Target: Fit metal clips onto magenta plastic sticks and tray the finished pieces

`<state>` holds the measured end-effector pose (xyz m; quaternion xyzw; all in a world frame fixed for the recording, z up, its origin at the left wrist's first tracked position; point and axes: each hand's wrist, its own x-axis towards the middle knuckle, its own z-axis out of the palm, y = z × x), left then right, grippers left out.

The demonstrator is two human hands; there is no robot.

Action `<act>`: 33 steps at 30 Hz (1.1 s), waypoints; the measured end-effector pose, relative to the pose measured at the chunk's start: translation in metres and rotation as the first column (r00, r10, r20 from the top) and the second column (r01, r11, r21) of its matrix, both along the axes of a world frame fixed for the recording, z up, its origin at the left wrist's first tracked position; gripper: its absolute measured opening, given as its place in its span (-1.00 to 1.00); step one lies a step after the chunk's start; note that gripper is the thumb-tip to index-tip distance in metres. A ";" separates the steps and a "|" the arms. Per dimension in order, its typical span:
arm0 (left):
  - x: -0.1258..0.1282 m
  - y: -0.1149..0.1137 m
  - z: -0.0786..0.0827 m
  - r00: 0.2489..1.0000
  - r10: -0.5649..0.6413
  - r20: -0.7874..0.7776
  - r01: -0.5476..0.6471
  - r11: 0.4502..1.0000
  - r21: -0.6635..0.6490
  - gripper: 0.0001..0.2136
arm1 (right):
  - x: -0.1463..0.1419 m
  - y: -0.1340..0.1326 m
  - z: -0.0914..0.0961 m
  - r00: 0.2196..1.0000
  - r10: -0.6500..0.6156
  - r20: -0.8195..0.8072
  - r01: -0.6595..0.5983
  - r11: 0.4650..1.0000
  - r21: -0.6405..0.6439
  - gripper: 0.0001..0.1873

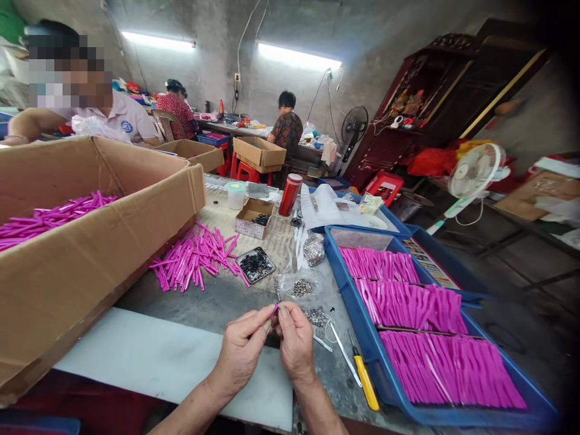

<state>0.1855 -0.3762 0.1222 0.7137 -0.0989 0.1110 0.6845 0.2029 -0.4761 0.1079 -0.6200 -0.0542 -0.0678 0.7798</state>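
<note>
My left hand [240, 350] and my right hand [295, 344] meet fingertip to fingertip over the front of the worktable. Between them they pinch a magenta plastic stick [275, 309], mostly hidden by the fingers, with something dark at its far end. Just beyond lie a plastic bag of small metal parts [302, 286] and a loose heap of metal bits [316, 316]. Farther left, a pile of magenta sticks [193, 258] spreads beside a small tray of black parts [256, 264]. To the right, a blue tray [393, 396] holds rows of magenta pieces.
A large cardboard box [113, 238] with magenta sticks borders the left. A yellow-handled screwdriver [366, 382] and a thin white tool [347, 356] lie by the blue tray. Behind stand a small carton [249, 228] and a red cylinder [290, 194]. Several people sit beyond.
</note>
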 end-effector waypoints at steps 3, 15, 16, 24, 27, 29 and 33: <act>0.000 0.000 -0.002 1.000 -0.002 -0.010 0.002 1.000 -0.014 -0.77 | 0.000 0.000 -0.002 1.000 0.005 -0.007 -0.005 1.000 0.007 -0.75; -0.001 -0.001 0.002 1.000 0.005 -0.026 -0.005 1.000 0.000 -0.76 | 0.003 -0.003 -0.003 0.997 -0.062 0.042 0.065 0.994 -0.083 -0.86; -0.001 -0.001 0.001 0.999 0.002 -0.032 -0.001 1.000 0.004 -0.76 | 0.003 -0.003 -0.003 0.997 -0.057 0.046 0.061 0.994 -0.086 -0.85; -0.002 -0.001 -0.003 0.999 -0.011 -0.053 0.009 0.999 -0.041 -0.76 | 0.000 -0.002 -0.005 1.000 -0.007 0.000 0.007 1.000 -0.027 -0.71; -0.001 -0.001 -0.005 0.997 -0.017 -0.070 0.013 0.998 -0.058 -0.76 | 0.000 -0.003 -0.007 1.000 0.011 -0.003 -0.011 1.000 0.001 -0.73; -0.001 0.000 -0.007 0.997 -0.014 -0.073 0.010 0.998 -0.058 -0.76 | 0.001 -0.003 -0.008 1.000 0.010 -0.006 -0.010 1.000 0.019 -0.77; -0.001 -0.001 -0.007 0.998 -0.009 -0.064 0.006 0.999 -0.046 -0.76 | 0.002 -0.003 -0.006 0.999 -0.040 -0.012 0.041 0.999 0.006 -0.84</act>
